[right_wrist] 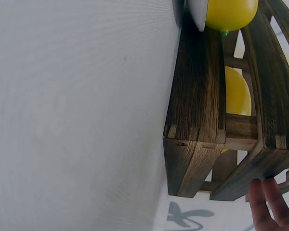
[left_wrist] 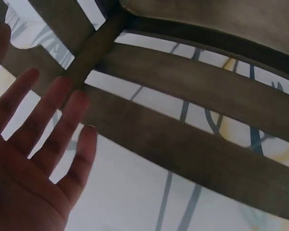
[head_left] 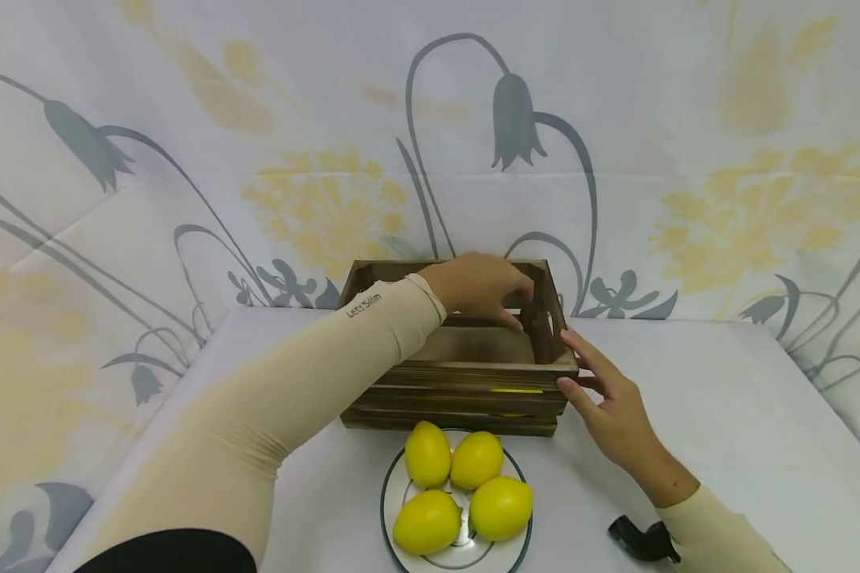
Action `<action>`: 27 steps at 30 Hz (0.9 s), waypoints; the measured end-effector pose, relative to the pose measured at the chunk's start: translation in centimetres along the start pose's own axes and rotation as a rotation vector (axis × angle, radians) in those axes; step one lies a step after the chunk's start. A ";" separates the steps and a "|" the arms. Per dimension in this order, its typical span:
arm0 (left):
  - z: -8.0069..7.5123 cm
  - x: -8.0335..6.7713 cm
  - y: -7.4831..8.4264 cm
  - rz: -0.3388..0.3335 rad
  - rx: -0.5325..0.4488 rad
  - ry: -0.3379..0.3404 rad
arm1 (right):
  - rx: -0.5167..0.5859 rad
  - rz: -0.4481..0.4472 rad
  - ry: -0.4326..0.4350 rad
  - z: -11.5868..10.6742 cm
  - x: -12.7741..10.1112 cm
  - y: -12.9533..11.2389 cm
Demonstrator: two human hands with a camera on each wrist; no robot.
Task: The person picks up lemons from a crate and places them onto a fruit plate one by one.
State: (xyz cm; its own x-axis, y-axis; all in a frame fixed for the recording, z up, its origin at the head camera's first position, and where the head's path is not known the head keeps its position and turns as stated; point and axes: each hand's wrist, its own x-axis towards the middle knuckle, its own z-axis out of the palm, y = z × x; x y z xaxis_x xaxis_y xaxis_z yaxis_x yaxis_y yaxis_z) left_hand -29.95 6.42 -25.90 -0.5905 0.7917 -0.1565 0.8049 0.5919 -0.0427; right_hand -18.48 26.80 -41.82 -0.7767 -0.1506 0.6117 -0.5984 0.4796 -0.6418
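Note:
A dark brown slatted wooden crate (head_left: 466, 374) stands on the table against the patterned cloth. My left hand (head_left: 483, 286) is over the crate's inside, reaching across its right half. Its fingers are spread and hold nothing in the left wrist view (left_wrist: 43, 144). At the crate's right end, my right hand (head_left: 612, 410) holds the corner, with the thumb by the front and fingers on the end slats. Yellow of a lemon (right_wrist: 237, 94) shows between the slats, inside the crate. In front, several lemons (head_left: 428, 521) lie on a round plate (head_left: 505, 557) with a dark rim.
A black curved object (head_left: 641, 539) lies on the white tablecloth (head_left: 745, 430) at the lower right, partly behind my right sleeve. Behind the crate hangs a flower-patterned cloth (head_left: 616, 95).

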 end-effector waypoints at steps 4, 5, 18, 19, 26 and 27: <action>0.6 1.0 0.2 -0.016 -0.039 -0.107 | 0.018 -0.018 -0.002 0.0 0.1 0.0; 0.8 1.2 0.3 -0.020 -0.044 -0.129 | 0.019 -0.020 -0.002 0.1 0.1 0.0; 3.3 3.2 1.5 -0.052 -0.067 -0.427 | 0.018 -0.018 0.000 0.0 -0.1 0.2; 3.3 3.3 1.6 -0.046 -0.069 -0.437 | 0.020 -0.020 0.000 0.0 -0.1 0.2; 3.2 3.5 2.0 -0.085 -0.087 -0.515 | 0.019 -0.027 -0.005 -0.1 0.0 0.2; 3.2 3.6 2.0 -0.091 -0.090 -0.528 | 0.022 -0.024 -0.002 -0.1 0.0 0.2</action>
State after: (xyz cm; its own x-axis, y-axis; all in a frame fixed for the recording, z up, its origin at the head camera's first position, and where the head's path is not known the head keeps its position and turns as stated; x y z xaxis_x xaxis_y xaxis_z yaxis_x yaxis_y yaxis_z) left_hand -30.24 9.94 -29.69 -0.5295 0.5666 -0.6313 0.7297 0.6838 0.0017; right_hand -18.57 26.97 -41.94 -0.7627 -0.1637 0.6257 -0.6208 0.4569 -0.6371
